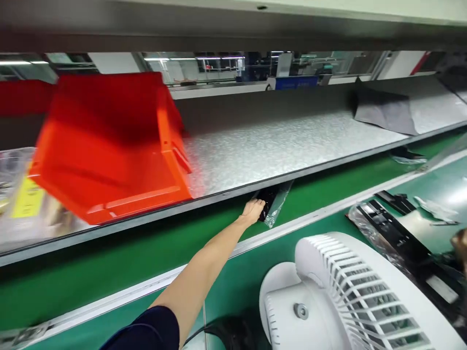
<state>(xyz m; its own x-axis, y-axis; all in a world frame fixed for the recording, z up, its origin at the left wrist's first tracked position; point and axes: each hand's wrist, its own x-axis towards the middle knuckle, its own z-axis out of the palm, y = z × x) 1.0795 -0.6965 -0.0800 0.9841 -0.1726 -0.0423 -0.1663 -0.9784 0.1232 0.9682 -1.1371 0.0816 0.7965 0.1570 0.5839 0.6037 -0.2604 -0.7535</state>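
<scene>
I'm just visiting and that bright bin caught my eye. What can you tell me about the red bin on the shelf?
The red bin looks like moulded plastic, with ribbed edges along its open front lip. It sits tilted on the speckled metal shelf, open side facing forward, and it is blurred in the picture. Nothing shows inside it. Clear bags lie beside it on the left. No hand touches it; the left hand reaches under the shelf instead.
</scene>
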